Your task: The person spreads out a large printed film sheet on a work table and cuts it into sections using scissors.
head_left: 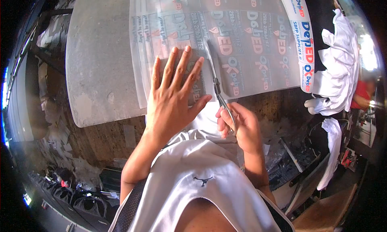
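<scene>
Down at the lower left, some black bags [86, 206], darkened by shadow, sit among clutter too blurred to name. Next comes the grey table [98, 63], its bare left part scuffed and its near left corner rounded. Over the rest of its top lies a translucent sheet [252, 38], printed in rows with faint logos and lettering that show through in pale red and grey-blue.

The left hand [169, 101] is palm down on the sheet near its front edge, fingers straight and spread, thumb out to the right, with nothing in its grasp. Below it is the person's white shirt [193, 163], which bears a small dark emblem on the chest.

Just right of the thumb, the scissors [216, 86] point away from the body, their blades reaching over the front part of the sheet; how far apart the blades stand is hard to tell. The right hand [246, 127] grips the handles, fingers curled around the loops, in front of the table edge.

Along the sheet's right side runs a white strip [306, 46] with bright blue and red print. Beyond it, white cloth [338, 67] hangs in bunched folds, and a narrow cloth piece [330, 151] droops below, above a brown board [328, 208] at the lower right.
</scene>
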Tool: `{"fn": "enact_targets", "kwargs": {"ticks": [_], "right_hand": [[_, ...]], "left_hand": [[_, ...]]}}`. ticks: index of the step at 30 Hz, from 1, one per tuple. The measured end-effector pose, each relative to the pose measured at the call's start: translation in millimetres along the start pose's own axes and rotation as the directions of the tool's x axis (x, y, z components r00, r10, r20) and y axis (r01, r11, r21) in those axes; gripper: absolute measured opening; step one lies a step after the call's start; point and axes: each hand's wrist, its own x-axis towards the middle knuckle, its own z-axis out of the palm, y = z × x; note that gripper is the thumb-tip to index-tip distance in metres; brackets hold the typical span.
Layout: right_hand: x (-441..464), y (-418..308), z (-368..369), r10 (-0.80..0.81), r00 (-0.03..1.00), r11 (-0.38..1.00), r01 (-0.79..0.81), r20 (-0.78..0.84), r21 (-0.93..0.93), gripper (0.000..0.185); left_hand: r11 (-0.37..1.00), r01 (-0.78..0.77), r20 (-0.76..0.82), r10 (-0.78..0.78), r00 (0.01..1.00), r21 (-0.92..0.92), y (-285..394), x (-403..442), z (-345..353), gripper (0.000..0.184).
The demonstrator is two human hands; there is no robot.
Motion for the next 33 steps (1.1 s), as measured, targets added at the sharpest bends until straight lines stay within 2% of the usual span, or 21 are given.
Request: {"fn": "enact_targets", "kwargs": {"ticks": [20, 23, 33], "right_hand": [[18, -15, 1, -0.029, 1.000, 0.998, 0.029, -0.002, -0.058, 0.032], [19, -17, 1, -0.027, 1.000, 0.998, 0.026, -0.004, -0.056, 0.032], [25, -20, 4, -0.011, 1.000, 1.000, 0.011, -0.007, -0.020, 0.033]], "left_hand": [[1.000, -0.024, 0.007, 0.024, 1.000, -0.017, -1, 1, -2, 0.081], [0.999, -0.008, -0.011, 0.007, 1.000, -0.041, -2, 0, -2, 0.085], [0.999, -0.026, -0.008, 0.025, 1.000, -0.045, -2, 0, -1, 0.081]]}}
